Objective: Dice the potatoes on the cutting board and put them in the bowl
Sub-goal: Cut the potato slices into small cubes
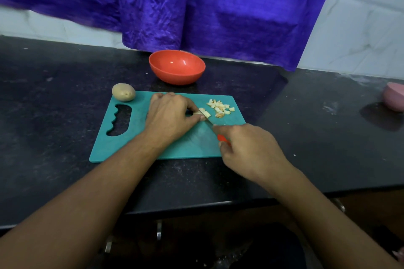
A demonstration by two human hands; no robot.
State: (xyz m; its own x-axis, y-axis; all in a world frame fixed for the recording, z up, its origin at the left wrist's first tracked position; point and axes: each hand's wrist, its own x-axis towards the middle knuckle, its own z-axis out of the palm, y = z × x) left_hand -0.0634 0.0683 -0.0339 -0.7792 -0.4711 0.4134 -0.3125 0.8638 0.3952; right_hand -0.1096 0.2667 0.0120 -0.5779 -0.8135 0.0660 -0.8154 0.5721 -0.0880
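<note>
Partway through, the left hand (pixel 169 113) pinches a potato piece (pixel 204 113) on the teal cutting board (pixel 122 148) while the right hand (pixel 247 148) grips a red-handled knife (pixel 220 136) slicing it. Diced cubes (pixel 220 108) sit just beside; one whole potato (pixel 123 92) waits uncut, and the red bowl (pixel 177 67) looks empty.

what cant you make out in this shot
All in the head view:
- How much is left of the potato piece: the left hand holding it covers most of it.
- The knife: the right hand hides most of the red handle, and the blade is thin and blurred.
- The pink object: cut off by the right edge.
</note>
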